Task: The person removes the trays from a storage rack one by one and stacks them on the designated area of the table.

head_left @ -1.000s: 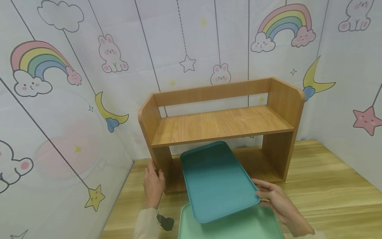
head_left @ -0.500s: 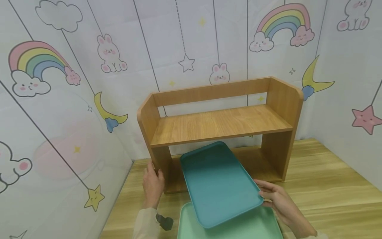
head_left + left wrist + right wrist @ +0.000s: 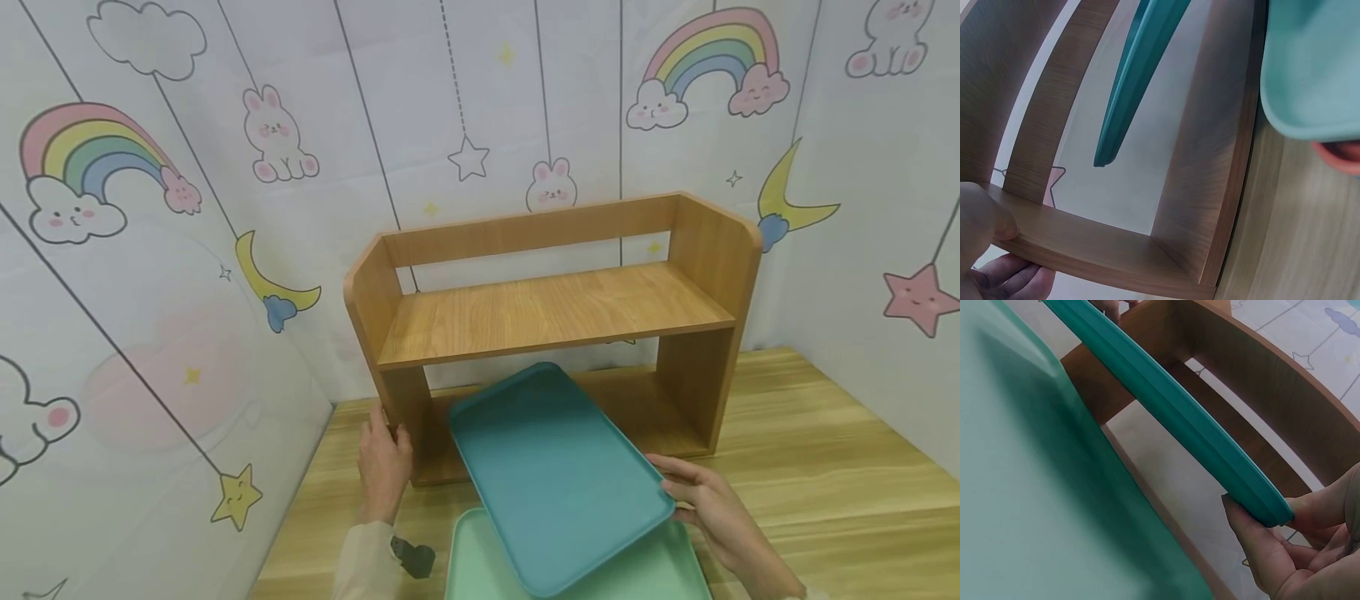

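Note:
My right hand (image 3: 708,508) pinches a teal rectangular tray (image 3: 562,475) near its right front corner. The tray hangs slanted, its far end inside the lower compartment of a wooden desktop shelf (image 3: 555,312). In the right wrist view, the thumb (image 3: 1260,544) lies on one face of the teal tray (image 3: 1172,412) and the fingers on the other. My left hand (image 3: 384,462) grips the shelf's left side panel; the left wrist view has the thumb (image 3: 985,219) and fingers on opposite sides of the panel (image 3: 1097,250). A mint green tray (image 3: 480,558) lies below the teal one, partly hidden by it.
The shelf stands on a wood-grain table (image 3: 825,483) against a white cloth backdrop (image 3: 480,92) printed with rainbows and rabbits. Another backdrop panel runs close along the left. Under the mint tray's edge, a red curved rim (image 3: 1338,159) shows.
The teal tray has slid toward me and a little right, its near corner dropping lower over the mint tray. My right hand moves with it; the left hand keeps its place on the shelf.

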Tool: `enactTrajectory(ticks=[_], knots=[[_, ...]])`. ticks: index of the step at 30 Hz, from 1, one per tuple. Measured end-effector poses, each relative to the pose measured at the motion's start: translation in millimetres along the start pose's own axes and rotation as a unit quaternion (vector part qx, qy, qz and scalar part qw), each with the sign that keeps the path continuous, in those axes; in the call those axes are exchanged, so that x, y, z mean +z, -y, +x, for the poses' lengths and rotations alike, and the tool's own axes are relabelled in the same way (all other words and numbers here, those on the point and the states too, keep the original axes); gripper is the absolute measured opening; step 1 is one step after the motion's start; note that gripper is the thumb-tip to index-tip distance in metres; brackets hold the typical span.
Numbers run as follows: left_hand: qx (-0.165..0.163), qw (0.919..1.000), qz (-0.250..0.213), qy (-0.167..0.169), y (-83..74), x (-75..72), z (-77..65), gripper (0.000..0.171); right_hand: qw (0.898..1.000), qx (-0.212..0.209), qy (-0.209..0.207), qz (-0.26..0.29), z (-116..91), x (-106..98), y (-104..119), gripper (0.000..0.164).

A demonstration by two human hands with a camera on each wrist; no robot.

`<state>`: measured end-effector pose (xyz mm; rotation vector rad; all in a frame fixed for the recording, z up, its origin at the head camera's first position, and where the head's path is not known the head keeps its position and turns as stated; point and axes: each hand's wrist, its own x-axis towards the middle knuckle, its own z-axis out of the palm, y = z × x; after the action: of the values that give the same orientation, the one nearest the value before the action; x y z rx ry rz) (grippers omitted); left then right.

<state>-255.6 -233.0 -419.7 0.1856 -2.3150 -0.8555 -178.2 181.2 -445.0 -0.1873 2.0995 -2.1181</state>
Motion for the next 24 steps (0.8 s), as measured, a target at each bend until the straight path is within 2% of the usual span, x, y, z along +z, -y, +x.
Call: enactTrajectory(ticks=[15,24], knots=[[0.001,0.9999,-0.005,0.014,-0.1,-3.1,0.3,0.049,0.999,0.024,-0.044,-0.007,-4.8,-7.0,-1.6,0.048],[0.0,0.9995,-0.006,0.032,-0.1,-4.7,2.4,0.049,0.999,0.022,-0.034,-0.018,-6.8,-13.0,-5.2,0.046]])
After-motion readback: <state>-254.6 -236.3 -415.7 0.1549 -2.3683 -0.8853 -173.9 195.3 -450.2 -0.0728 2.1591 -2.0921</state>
